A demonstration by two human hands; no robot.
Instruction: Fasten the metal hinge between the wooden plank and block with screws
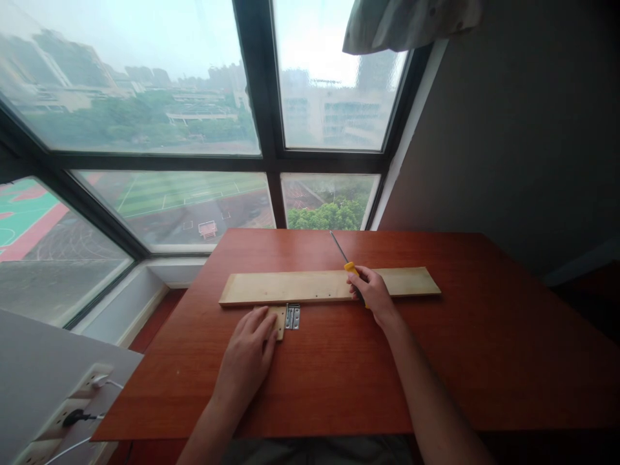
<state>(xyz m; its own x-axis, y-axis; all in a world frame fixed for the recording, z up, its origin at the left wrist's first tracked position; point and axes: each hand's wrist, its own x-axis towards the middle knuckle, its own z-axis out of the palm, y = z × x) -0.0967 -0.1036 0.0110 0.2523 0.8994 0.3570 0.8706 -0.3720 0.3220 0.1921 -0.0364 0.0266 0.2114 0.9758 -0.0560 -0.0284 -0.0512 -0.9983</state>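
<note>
My right hand point(371, 290) is closed around the handle of a screwdriver point(349, 266) with a yellow and black grip. Its thin metal shaft points up and away, toward the window, clear of the wood. My left hand point(249, 342) lies over a small wooden block point(279, 323), fingers curled on it and hiding most of it; small holes show near its visible edge. Right beside the block is a metal hinge point(293, 318) with screw holes. Behind both lies a long pale wooden board point(290, 284), flat, with two small dark holes near its front edge.
Everything lies on a reddish-brown table point(339, 381). Large windows point(194, 194) stand behind its far edge, with a dark wall point(494, 142) to the right. A curtain point(411, 26) hangs at the top. Power sockets point(62, 416) with plugged-in cords are at the lower left.
</note>
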